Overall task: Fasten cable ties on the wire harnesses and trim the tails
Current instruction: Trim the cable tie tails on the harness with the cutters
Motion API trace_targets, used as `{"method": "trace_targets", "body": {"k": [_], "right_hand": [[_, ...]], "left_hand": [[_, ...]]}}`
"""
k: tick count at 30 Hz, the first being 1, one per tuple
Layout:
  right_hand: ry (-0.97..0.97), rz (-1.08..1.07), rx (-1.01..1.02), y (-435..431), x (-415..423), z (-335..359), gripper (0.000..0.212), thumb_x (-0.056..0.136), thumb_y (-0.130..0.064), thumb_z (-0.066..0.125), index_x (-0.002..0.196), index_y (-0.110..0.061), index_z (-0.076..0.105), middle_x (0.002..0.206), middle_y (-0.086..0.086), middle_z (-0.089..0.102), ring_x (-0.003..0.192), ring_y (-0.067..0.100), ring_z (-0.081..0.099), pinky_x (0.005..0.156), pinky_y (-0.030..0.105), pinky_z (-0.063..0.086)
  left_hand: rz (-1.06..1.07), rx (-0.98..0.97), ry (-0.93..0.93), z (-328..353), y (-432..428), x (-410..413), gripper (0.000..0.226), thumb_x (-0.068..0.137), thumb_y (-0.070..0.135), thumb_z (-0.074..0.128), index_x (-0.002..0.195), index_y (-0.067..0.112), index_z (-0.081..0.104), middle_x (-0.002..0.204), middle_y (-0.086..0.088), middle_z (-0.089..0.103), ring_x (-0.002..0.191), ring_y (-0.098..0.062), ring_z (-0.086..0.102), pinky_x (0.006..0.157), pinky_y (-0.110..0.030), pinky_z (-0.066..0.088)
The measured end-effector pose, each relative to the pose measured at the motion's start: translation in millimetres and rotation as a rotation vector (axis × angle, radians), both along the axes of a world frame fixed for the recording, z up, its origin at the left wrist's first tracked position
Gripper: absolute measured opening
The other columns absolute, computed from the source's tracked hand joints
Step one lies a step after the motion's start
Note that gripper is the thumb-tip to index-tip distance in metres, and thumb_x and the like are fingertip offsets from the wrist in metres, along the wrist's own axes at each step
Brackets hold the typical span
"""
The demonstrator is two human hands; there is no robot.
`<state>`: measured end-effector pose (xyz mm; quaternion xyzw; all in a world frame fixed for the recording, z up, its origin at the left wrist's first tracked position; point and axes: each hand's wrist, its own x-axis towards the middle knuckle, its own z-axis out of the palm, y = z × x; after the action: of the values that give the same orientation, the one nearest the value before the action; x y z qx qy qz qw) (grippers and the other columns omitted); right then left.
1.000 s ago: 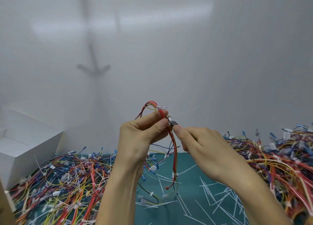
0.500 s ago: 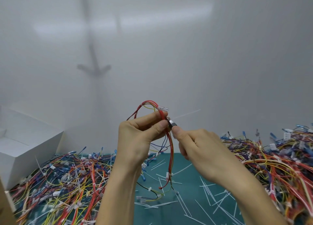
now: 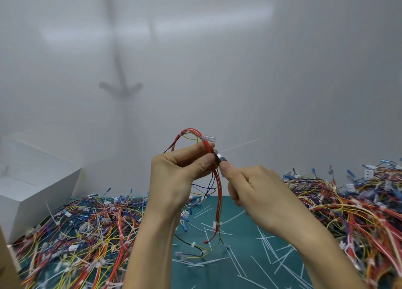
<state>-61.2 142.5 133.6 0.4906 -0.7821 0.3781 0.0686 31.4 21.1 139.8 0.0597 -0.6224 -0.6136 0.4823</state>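
Your left hand (image 3: 176, 175) pinches the wire harness (image 3: 218, 193) between thumb and forefinger, just under its top loop. You hold it in the air above the green mat (image 3: 245, 230), and the red wires hang down from the pinch almost vertically. The head of the cable tie is at this pinch, mostly hidden by your fingertips. Its tail (image 3: 241, 144) is a thin white strip that leaves the grip upward and to the right, nearly straight, and its free end is well apart from both hands. Your right hand (image 3: 252, 190) is closed around a small dark and silver tool (image 3: 220, 158), which I judge to be a cutter. Only the tip shows beyond your thumb, just beside the left thumb and touching, or almost touching, the harness. I cannot tell if its blades are apart or together. The root of the tail lies directly at the tool tip, so the right hand is the nearer one for the trim. In my judgement the blades must cross the tail close to the tie head, at a right angle to its long axis, and stay off the red wires just beside it.
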Motion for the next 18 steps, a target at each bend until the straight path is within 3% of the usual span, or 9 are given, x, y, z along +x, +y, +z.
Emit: {"method": "trace_targets", "body": {"k": [18], "right_hand": [[-0.033,-0.011,0.013,0.3,0.7,0.7,0.078,0.092,-0.069,0.02,0.069,-0.005,0.058,0.069,0.016,0.064,0.067,0.029,0.061,0.07,0.04,0.051]], "left_hand": [[0.012,-0.024,-0.007,-0.8,-0.7,0.5,0.023,0.066,0.013,0.077,0.088,0.017,0.079,0.082,-0.005,0.078,0.073,-0.013,0.074,0.066,-0.019,0.057]]}}
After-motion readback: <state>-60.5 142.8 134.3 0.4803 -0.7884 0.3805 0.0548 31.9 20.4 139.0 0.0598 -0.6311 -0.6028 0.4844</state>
